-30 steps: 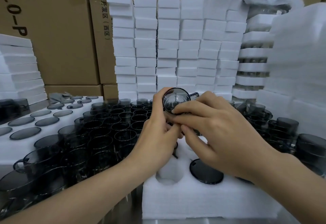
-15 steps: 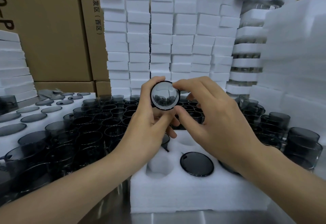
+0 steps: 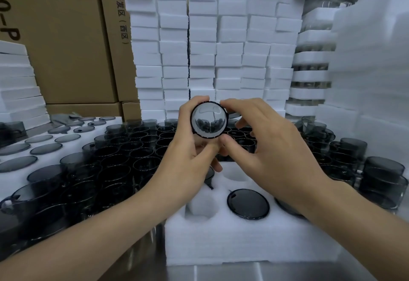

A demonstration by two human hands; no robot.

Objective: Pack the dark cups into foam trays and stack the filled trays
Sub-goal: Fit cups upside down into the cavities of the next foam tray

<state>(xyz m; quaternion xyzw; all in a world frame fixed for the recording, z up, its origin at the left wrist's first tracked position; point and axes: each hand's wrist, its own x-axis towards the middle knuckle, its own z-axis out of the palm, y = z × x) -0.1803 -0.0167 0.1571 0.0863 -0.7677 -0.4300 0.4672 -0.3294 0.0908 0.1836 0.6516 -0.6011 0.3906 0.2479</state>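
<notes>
**Dark cup held up above the foam tray**

Tall stacks of white foam blocks (image 3: 203,48) rise behind the hands. Brown cardboard boxes (image 3: 66,37) stand to their left and piles of filled foam trays (image 3: 309,75) to their right. A crowd of loose smoky-grey cups (image 3: 124,154) covers the steel desk (image 3: 221,273) on the left and behind, close against the white foam tray (image 3: 243,243) at the near edge. A seated dark cup (image 3: 247,204) fills a middle pocket of that tray. Above the tray, the left hand (image 3: 188,154) and right hand (image 3: 272,145) hold a dark transparent round cup (image 3: 209,121), its glossy, black-rimmed circular end facing the camera. Both grips pinch it: the left thumb on top with fingers beneath, the right forefinger and thumb on the rim.
</notes>
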